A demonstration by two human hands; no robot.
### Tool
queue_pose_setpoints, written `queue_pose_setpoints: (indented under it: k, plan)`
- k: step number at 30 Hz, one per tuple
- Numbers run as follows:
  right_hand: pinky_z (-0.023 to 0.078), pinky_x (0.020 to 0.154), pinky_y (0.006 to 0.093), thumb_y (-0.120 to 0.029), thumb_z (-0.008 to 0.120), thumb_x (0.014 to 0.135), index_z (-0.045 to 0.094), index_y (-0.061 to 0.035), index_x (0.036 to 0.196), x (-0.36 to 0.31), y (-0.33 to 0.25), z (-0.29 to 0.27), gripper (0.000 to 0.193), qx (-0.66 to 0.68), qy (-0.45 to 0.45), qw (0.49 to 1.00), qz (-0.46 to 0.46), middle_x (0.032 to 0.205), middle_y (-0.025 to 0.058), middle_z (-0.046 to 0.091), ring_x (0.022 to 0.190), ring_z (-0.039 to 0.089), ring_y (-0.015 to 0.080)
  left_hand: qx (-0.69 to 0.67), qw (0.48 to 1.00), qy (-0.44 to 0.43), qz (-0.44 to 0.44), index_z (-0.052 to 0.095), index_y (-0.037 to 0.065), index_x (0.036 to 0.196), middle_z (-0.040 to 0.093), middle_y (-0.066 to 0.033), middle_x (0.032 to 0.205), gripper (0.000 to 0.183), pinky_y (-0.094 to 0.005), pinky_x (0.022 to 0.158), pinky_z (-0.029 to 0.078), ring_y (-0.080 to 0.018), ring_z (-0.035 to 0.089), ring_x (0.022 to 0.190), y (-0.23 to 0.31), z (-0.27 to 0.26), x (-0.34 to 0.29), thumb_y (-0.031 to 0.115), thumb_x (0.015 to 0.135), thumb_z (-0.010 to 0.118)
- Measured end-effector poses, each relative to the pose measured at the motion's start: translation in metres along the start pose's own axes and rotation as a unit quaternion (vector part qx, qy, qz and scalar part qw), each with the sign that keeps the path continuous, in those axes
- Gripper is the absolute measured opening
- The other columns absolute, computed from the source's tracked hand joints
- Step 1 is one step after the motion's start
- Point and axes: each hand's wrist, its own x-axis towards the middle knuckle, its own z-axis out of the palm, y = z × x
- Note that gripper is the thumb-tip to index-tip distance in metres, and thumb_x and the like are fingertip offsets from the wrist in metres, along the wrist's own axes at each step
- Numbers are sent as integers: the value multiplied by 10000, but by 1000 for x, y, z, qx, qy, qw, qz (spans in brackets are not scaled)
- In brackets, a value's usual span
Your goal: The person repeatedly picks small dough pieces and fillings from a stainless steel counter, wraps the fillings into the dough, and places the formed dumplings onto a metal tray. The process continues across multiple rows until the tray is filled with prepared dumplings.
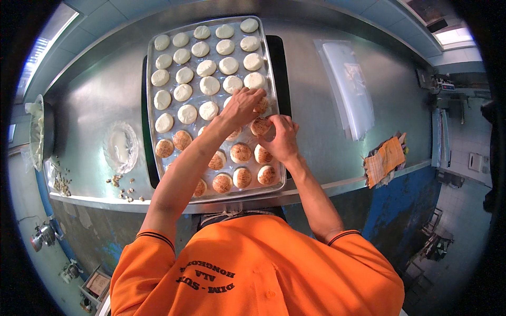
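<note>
A large metal baking tray (151, 100) holds rows of round, flattened dough buns. Toward the far side they are plain white, like the white bun (210, 85); nearer my body their tops are brown and mottled, like the browned bun (241, 152). My left hand (241, 109) reaches across the tray, its fingers bent and close together at the far edge of a browned bun (261, 106); what lies under the fingertips is hidden. Just nearer, my right hand (283, 138) has thumb and fingers curved round the side of another browned bun (260, 126).
The tray rests on a steel table (311, 105). To its left are a crumpled clear plastic container (121, 147) with white residue, and scattered brown bits (126, 192). Plastic sheets (348, 89) and a folded orange cloth (387, 160) lie right. A bowl (45, 129) stands far left.
</note>
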Motion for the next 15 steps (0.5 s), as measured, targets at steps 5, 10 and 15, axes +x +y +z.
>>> queue_pose_setpoints:
  k: [5,10,15]
  plan:
    - [366,995,496,-185,842,689,624,-103,1121,-3,-10,-5,491,-39,0,999,32,1122,71,676,1191,574,313,-15,999,34,33,597,77,1255,672,-119,1223,508,-440,992,476,-318,621,1170,0,-11,-14,69,777,770]
    - [488,938,484,-148,832,708,649,-53,1103,-5,-34,-16,446,-16,92,995,-26,1093,111,694,1087,643,356,-136,981,138,13,635,66,1241,687,-143,1203,447,-459,971,509,-380,638,1134,8,-43,-78,45,808,743]
    - [478,968,444,-111,801,760,633,-51,988,-3,-104,-3,290,77,88,990,-75,1131,134,672,1091,616,329,-302,920,226,-102,695,31,1162,742,-117,1078,272,-354,846,566,-234,722,960,18,-57,-217,56,896,746]
